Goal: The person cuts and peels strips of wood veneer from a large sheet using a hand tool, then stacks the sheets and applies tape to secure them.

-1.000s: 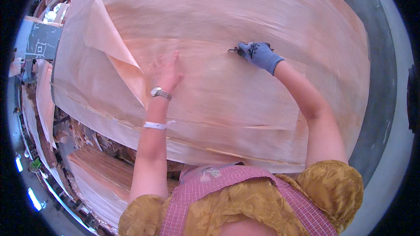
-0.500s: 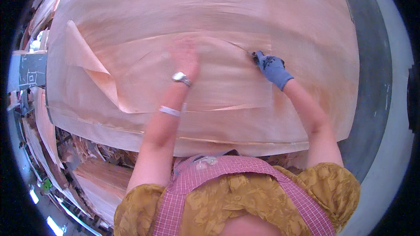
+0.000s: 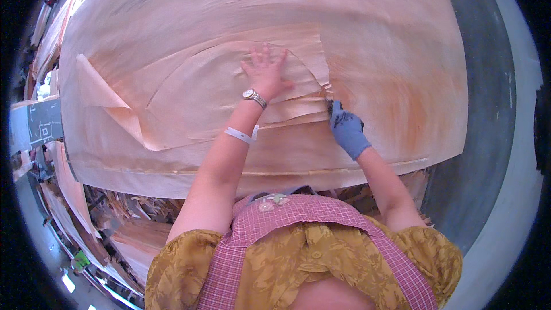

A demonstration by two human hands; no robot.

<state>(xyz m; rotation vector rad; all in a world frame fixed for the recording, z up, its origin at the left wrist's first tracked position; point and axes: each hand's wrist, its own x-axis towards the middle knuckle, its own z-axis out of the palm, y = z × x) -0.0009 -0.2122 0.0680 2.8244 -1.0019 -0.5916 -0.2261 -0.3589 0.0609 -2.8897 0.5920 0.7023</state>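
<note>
A thin piece of pale wood veneer lies on a larger veneer sheet. My bare left hand rests on the thin piece, palm down with its fingers spread. An arched cut line runs over the piece, from left of my left hand, past its fingertips and down to the right. Where that line ends, near the piece's right edge, is my right hand in a blue-grey glove with dark stains. Its fingers are closed, and what they hold is hidden. Small creases and slits show in the veneer just above them.
At the left, a folded-over veneer flap stands up from the sheet. A grey metal beam juts in beyond the stack's left side. Torn veneer scraps lie below the front edge. A dark grey strip runs along the right.
My right hand has moved down toward me, and the arched line now reaches further down on the right. My left hand, blurred before, has shifted right and lies flat. The view has turned slightly.
</note>
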